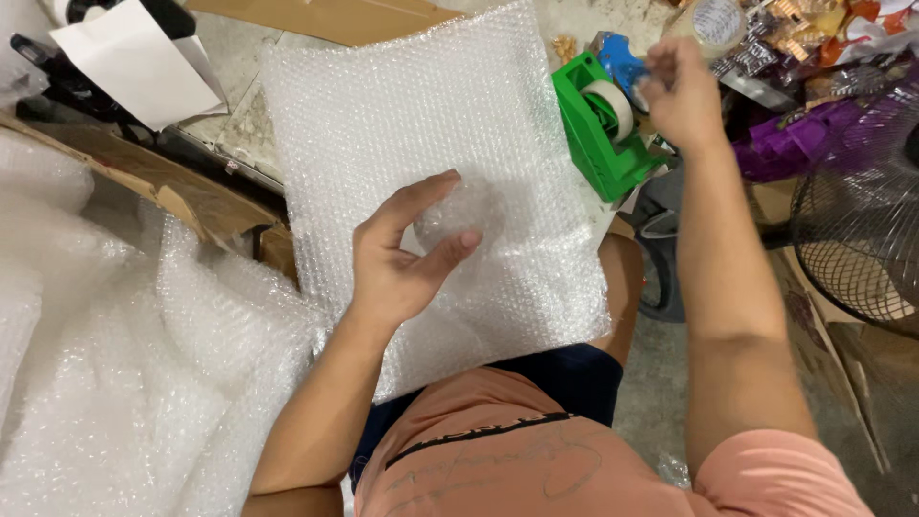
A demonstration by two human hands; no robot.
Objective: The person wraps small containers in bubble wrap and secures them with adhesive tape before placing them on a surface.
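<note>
Bubble wrap dominates the view: a flat rectangular sheet of bubble wrap (431, 144) is spread across the person's lap, its long axis running away from the body. On the middle of this sheet a small round bundle wrapped in bubble wrap (459, 215) is held by the left hand (402, 254), whose fingers (412, 196) are curled around it from the left, with the thumb pressed on its near side. The right hand (682, 96) is raised beyond the sheet's far right corner, just beside a green tape dispenser (598, 129) that stands at that corner. Its fingertips are pinched together, seemingly on the end of clear tape; whether tape is truly gripped cannot be told. The bundle lies to the left of and nearer the body than the right hand, well apart from it, so the left hand is the nearer one. More loose bubble wrap (105, 364) is heaped at the left, cardboard (172, 182) is seen past it, and a wire fan guard (862, 220) appears at the right.
</note>
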